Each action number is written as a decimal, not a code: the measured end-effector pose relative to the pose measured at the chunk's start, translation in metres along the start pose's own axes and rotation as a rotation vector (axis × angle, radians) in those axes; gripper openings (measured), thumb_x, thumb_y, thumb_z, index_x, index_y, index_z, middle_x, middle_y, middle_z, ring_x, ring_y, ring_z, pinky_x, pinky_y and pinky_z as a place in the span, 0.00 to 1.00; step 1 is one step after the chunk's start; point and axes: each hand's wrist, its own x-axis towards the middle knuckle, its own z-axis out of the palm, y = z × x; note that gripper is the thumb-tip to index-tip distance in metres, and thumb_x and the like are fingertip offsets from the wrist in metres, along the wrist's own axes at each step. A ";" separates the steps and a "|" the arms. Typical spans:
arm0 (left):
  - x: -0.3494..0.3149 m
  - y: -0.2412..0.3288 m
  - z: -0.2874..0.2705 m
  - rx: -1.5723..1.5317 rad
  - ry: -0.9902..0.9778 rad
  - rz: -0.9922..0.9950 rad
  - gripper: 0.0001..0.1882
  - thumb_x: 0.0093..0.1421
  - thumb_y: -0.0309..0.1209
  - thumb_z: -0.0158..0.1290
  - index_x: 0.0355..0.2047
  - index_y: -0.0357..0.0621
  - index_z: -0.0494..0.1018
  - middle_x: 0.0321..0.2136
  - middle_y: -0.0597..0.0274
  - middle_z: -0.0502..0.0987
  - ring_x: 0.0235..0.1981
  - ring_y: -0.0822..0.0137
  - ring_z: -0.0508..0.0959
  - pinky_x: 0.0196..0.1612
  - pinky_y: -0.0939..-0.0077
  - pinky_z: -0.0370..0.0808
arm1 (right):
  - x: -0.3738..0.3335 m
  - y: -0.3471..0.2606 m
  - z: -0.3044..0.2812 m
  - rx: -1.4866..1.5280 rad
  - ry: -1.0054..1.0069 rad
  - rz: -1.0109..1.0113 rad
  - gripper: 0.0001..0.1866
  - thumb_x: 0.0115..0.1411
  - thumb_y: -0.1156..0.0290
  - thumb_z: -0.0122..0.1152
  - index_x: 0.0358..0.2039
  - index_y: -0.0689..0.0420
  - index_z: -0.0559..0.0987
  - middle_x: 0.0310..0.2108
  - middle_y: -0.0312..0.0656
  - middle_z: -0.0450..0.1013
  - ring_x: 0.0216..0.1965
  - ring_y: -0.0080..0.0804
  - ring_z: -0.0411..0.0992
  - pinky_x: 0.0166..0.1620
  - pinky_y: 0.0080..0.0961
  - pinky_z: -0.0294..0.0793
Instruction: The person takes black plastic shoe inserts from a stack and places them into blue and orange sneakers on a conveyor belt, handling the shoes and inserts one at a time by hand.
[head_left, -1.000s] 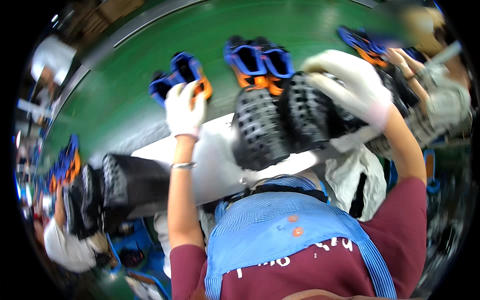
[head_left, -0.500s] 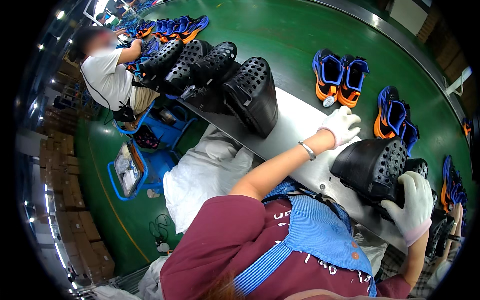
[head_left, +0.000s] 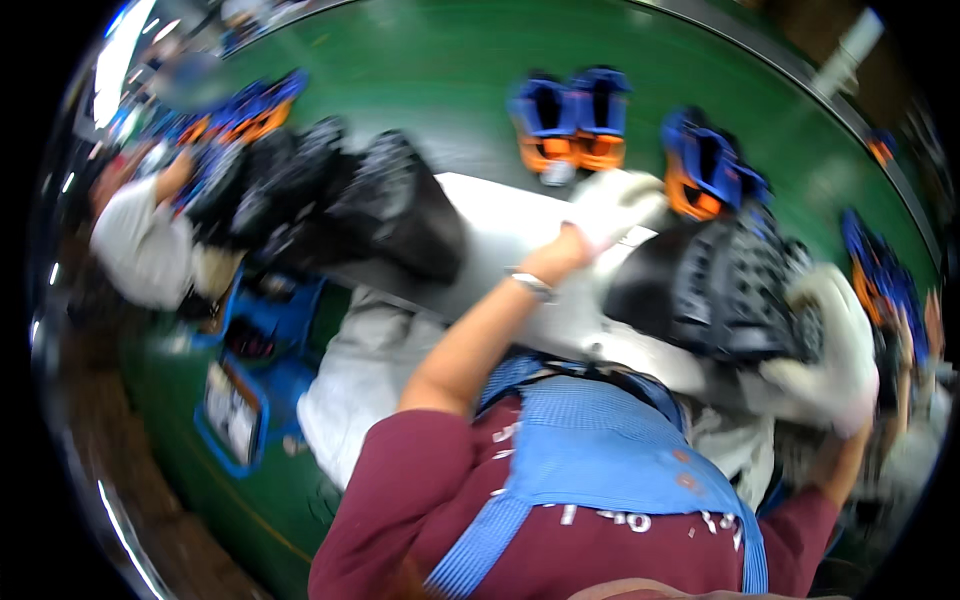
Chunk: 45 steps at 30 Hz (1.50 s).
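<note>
My right hand (head_left: 832,345), in a white glove, grips the right end of a black perforated shell (head_left: 735,290) lying on a white table (head_left: 500,235) in front of me. My left hand (head_left: 612,205), also gloved, rests on the table against the shell's far left edge and holds nothing. The picture is blurred, so the fingers are hard to make out.
A green conveyor belt (head_left: 420,90) runs behind the table with pairs of blue and orange shoes (head_left: 572,118) (head_left: 708,172). Several more black perforated shells (head_left: 345,200) are stacked at the table's left end. A co-worker (head_left: 140,245) sits there. Blue crates (head_left: 250,340) stand on the floor.
The view has swung, so the black shell now sits higher and nearer the middle. My right hand still grips it and my left hand stays on the table beside it.
</note>
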 end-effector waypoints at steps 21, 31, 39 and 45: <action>0.046 0.114 -0.034 -1.480 -0.231 -0.196 0.27 0.69 0.42 0.44 0.59 0.34 0.62 0.48 0.49 0.73 0.50 0.56 0.75 0.56 0.61 0.73 | 0.021 0.039 0.041 0.320 0.297 -0.249 0.22 0.51 0.61 0.65 0.42 0.61 0.76 0.38 0.51 0.73 0.40 0.50 0.75 0.43 0.40 0.76; 0.073 0.089 -0.037 -1.379 0.015 -0.100 0.17 0.68 0.44 0.46 0.46 0.44 0.68 0.41 0.53 0.74 0.42 0.58 0.77 0.47 0.62 0.78 | 0.056 0.041 0.048 0.216 0.139 0.032 0.28 0.55 0.52 0.63 0.48 0.61 0.74 0.39 0.53 0.76 0.42 0.49 0.76 0.46 0.39 0.75; 0.084 0.071 -0.048 -1.291 0.223 -0.101 0.15 0.68 0.44 0.47 0.39 0.46 0.70 0.33 0.58 0.76 0.34 0.67 0.76 0.38 0.72 0.77 | 0.099 0.034 0.056 0.121 -0.041 0.124 0.28 0.53 0.54 0.67 0.46 0.62 0.74 0.33 0.51 0.75 0.35 0.49 0.77 0.40 0.37 0.76; 0.111 0.062 -0.050 -1.128 0.390 0.015 0.15 0.68 0.44 0.49 0.36 0.45 0.69 0.29 0.67 0.71 0.30 0.75 0.74 0.34 0.79 0.74 | 0.131 0.045 0.057 0.133 0.191 -0.015 0.24 0.51 0.52 0.62 0.25 0.65 0.74 0.21 0.55 0.72 0.26 0.51 0.75 0.33 0.39 0.76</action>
